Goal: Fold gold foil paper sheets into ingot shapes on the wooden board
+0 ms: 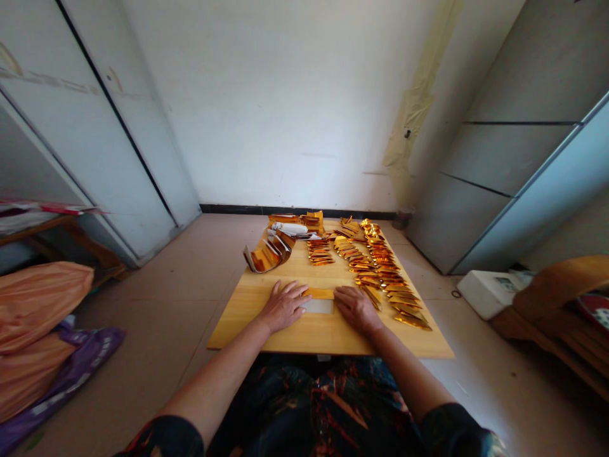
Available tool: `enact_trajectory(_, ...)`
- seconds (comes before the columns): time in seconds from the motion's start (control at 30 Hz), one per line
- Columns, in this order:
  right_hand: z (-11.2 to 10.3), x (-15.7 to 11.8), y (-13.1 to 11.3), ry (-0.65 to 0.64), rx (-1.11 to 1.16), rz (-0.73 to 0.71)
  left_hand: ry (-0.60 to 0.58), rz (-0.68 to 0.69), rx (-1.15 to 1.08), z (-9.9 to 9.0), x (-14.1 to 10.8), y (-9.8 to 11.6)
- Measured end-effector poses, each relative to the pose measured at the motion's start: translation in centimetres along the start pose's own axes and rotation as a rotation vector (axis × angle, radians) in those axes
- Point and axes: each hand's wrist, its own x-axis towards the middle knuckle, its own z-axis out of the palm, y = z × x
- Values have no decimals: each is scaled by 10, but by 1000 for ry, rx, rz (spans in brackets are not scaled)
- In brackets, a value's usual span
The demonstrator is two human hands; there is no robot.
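Note:
My left hand and my right hand lie flat on the two ends of a foil paper sheet, which has a gold strip along its far edge and a silver middle. The sheet rests on a pale wooden board. Long rows of folded gold foil pieces run along the board's right side. Nearer the far end, a curved stack of folded foil leans at the left edge. Beyond it lies a white bundle. The sheet's ends are hidden under my hands.
Orange bags and a purple bag sit on the tiled floor at left. A white device and a wooden chair stand at right. Grey cabinets flank the board, with a white wall beyond.

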Motion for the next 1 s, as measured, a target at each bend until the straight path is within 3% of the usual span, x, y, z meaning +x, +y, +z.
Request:
enact_trajectory(0.2, 1, 6, 17, 484, 498, 400, 0, 17, 19, 0, 1, -1)
enact_trajectory(0.33, -5, 26, 6, 544, 839, 494, -13, 37, 33, 2, 1, -4)
enact_trajectory(0.43, -4, 45, -9, 469, 931, 484, -16, 38, 35, 3, 2, -5)
enact_trajectory(0.6, 15, 73, -32, 181, 884, 562, -14, 42, 47, 2, 3, -5)
enact_trajectory(0.77, 25, 85, -45, -120, 515, 568, -16, 46, 55, 2, 2, -5)
enact_trajectory(0.87, 22, 85, -43, -168, 279, 544, -10, 33, 56, 3, 2, -4)
enact_trajectory(1.0, 18, 85, -40, -219, 150, 546, 4, 23, 53, 3, 2, -3)
